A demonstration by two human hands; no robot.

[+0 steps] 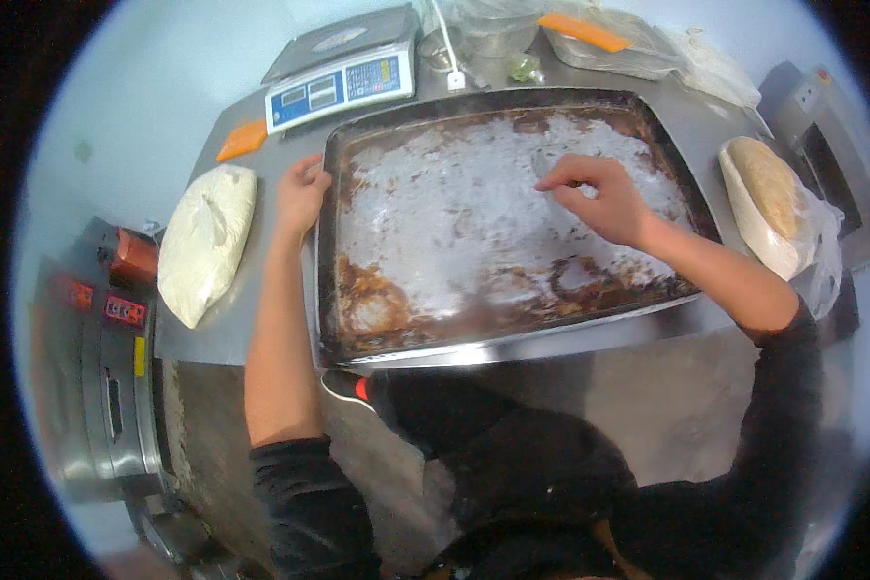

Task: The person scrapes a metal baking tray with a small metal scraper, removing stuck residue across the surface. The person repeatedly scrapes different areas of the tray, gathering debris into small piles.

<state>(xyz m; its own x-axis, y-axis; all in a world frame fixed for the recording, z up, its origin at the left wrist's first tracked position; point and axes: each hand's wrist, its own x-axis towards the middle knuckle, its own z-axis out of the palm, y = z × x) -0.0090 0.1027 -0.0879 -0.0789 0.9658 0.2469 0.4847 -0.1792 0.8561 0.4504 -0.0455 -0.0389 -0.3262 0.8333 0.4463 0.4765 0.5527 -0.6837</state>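
A large, dark-rimmed metal baking tray (478, 210) lies on the steel table, its bottom stained brown and rusty around a greyish-white middle. My left hand (304, 192) grips the tray's left rim near the upper corner, thumb on the edge and fingers curled. Over the right half of the tray is my right hand (598, 196), with thumb and forefinger tips close together. A faint, blurred shape shows just above those fingertips; whether my right hand holds anything cannot be told.
A digital scale (340, 83) stands behind the tray, with an orange scraper (243, 140) near it. A plastic bag of white powder (206, 243) lies left; another open bag (764, 192) sits right. Containers (612, 47), a white cable plug (456, 80) and a second orange scraper (585, 31) are at the back.
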